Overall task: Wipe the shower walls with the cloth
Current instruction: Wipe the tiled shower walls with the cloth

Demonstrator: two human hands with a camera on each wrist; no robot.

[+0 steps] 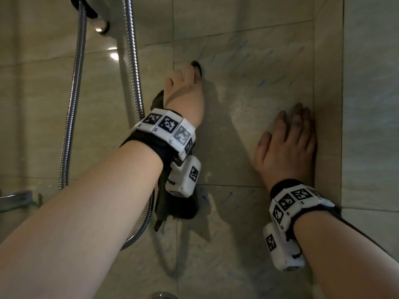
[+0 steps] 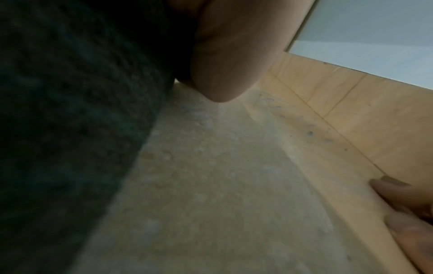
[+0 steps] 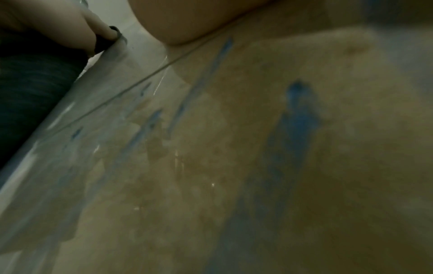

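Note:
My left hand [image 1: 185,87] presses a dark cloth [image 1: 177,206] against the beige tiled shower wall [image 1: 259,100], fingers and thumb curled round it. The cloth's tip shows past the fingertips and the rest hangs below the wrist. In the left wrist view the cloth [image 2: 70,129] fills the left side beside my thumb [image 2: 229,64]. My right hand [image 1: 291,134] lies flat on the wall near the corner, fingers straight, holding nothing. Blue streaks [image 1: 262,83] mark the tile between and above the hands; they show close up as blue streaks [image 3: 297,115] in the right wrist view.
Two metal shower hoses [image 1: 71,108] hang to the left, one passing behind my left wrist. A chrome fitting [image 1: 97,20] sits at the top left and a glass shelf [image 1: 17,199] at the left edge. The side wall [image 1: 371,104] meets the tiled wall just right of my right hand.

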